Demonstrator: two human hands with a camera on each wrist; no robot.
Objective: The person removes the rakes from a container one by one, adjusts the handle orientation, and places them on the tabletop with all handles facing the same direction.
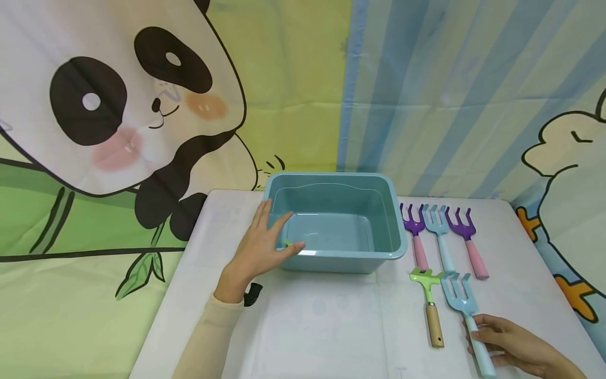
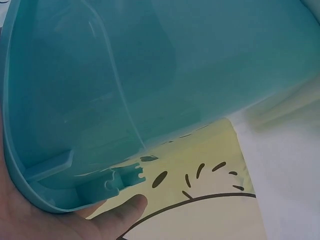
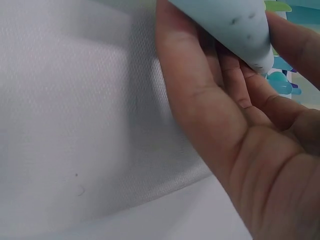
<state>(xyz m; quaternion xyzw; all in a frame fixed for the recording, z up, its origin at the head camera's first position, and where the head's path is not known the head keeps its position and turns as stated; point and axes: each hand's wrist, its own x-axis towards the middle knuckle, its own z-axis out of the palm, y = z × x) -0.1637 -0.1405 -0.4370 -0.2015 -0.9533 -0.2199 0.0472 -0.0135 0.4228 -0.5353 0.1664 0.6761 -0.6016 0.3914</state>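
Observation:
My left hand (image 1: 262,247) is at the left side of a blue-green plastic basin (image 1: 326,265), fingers spread and mostly straight. In the left wrist view, the palm lies along the rim of the basin (image 2: 125,75), with a finger stretched out beyond its corner. My right hand (image 1: 516,342), at the front right, grips the handle of a light blue garden hand fork (image 1: 461,302), whose prongs point away from me. The right wrist view shows the fingers and thumb around the end of this light blue handle (image 3: 230,25). A small green piece (image 1: 287,242) shows by the left thumb.
Left of the held fork lies a green hand rake (image 1: 428,284) with a wooden handle. Behind are two purple hand rakes with pink handles, one left (image 1: 416,237) and one right (image 1: 468,239), and another light blue fork (image 1: 440,231) between them. Printed curtains back the white table (image 1: 322,326).

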